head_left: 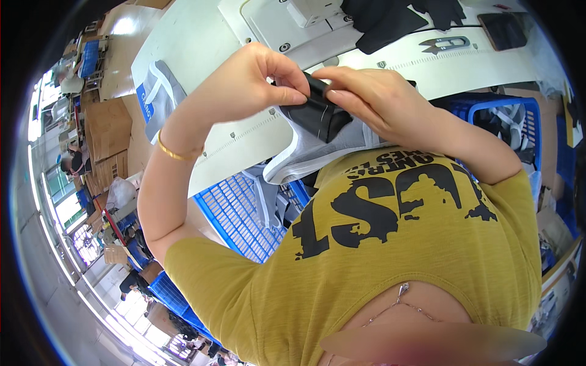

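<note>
My left hand (262, 82), a gold bangle on its wrist, pinches the upper left edge of a folded black fabric piece (318, 117) between thumb and fingertips. My right hand (379, 102) grips the same piece from the right with thumb and fingers. A pale stitch line runs across the black fabric, which is raised at the table's near edge. Below it, a grey garment piece with white binding (299, 155) hangs over that edge against my body. Whether the two pieces are joined is hidden.
A white sewing machine (287, 24) is set in the white table (213, 146). Thread snips (444, 44), a dark phone (502, 32) and black cloth (381, 24) lie beyond. Blue baskets (229, 213) (534, 122) hold grey pieces. Another grey piece (165, 91) lies far left.
</note>
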The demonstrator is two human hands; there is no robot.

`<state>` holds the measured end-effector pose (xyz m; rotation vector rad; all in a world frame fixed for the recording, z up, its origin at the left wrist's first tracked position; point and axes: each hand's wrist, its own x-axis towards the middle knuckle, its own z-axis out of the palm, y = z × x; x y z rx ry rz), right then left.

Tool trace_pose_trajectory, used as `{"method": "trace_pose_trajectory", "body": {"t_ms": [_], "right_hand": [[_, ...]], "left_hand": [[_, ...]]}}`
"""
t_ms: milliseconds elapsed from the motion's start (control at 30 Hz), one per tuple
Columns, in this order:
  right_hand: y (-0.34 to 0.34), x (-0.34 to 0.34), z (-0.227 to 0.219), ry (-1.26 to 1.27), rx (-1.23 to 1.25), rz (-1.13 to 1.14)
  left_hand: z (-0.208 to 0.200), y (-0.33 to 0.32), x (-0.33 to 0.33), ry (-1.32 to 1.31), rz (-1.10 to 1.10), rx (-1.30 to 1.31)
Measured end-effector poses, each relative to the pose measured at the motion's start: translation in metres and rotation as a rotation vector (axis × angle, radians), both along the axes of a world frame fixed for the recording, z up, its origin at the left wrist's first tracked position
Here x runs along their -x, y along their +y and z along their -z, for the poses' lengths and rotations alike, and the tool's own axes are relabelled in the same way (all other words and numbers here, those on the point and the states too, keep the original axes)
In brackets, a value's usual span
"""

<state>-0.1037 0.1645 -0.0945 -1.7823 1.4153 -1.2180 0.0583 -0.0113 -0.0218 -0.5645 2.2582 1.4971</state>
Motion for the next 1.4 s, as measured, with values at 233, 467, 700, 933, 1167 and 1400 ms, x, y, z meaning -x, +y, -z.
{"method": "trace_pose_trajectory", "body": {"t_ms": [233, 467, 700, 933, 1167, 1400], "right_hand": [[-0.005, 0.001, -0.011, -0.034, -0.127, -0.134], [-0.004, 0.007, -0.014, 0.072, -0.027, -0.085], [-0.001, 0.01, -0.015, 0.007, -0.075, -0.146], [-0.003, 0.01, -0.011, -0.146, -0.194, -0.209], [0.0, 0.008, -0.021, -0.263, -0.279, -0.147], [0.004, 0.006, -0.016, -0.154, -0.118, -0.07]], "left_hand": [[-0.026, 0.023, 0.006, 0.274, 0.071, 0.354], [-0.024, 0.012, 0.005, 0.158, 0.133, 0.362], [-0.025, 0.019, 0.008, 0.075, 0.115, 0.278], [-0.028, 0.021, 0.007, 0.217, 0.116, 0.315], [-0.036, 0.021, 0.007, 0.262, 0.13, 0.373], [-0.034, 0.013, 0.008, 0.296, 0.144, 0.394]]}}
